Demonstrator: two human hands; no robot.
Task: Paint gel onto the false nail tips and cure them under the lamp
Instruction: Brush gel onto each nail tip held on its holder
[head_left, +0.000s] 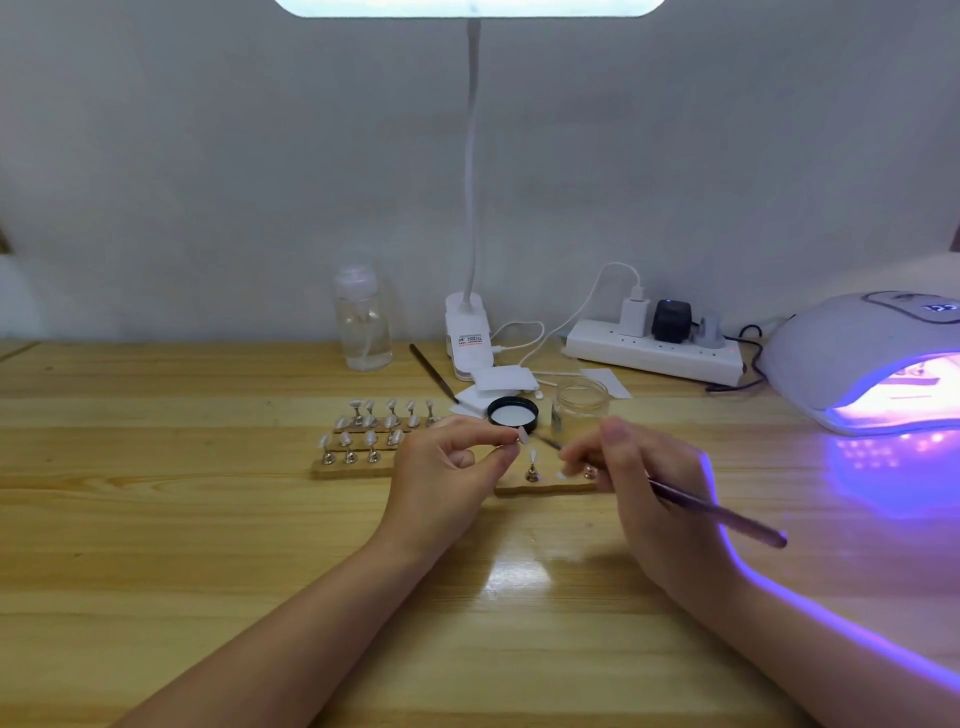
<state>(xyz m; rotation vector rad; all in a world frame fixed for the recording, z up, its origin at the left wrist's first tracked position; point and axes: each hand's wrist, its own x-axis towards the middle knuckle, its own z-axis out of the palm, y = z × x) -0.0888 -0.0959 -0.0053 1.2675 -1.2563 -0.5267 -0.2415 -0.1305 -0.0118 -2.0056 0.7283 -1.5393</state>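
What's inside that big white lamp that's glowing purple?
Inside the curing lamp only bright purple-white light shows, spilling onto the table. Whether any nail tips sit inside cannot be seen; its hood and the glare hide the interior.

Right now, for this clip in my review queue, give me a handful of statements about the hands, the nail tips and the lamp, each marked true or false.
1. The left hand pinches a nail tip on its stand. True.
2. The right hand is empty. False: it holds a brush.
3. The curing lamp at the right is switched off. False: it glows purple onto the table.
4. The glass jar stands open, its black lid lying beside it. True.
5. The wooden block of nail tips sits inside the curing lamp. False: it rests on the table, left of the hands.
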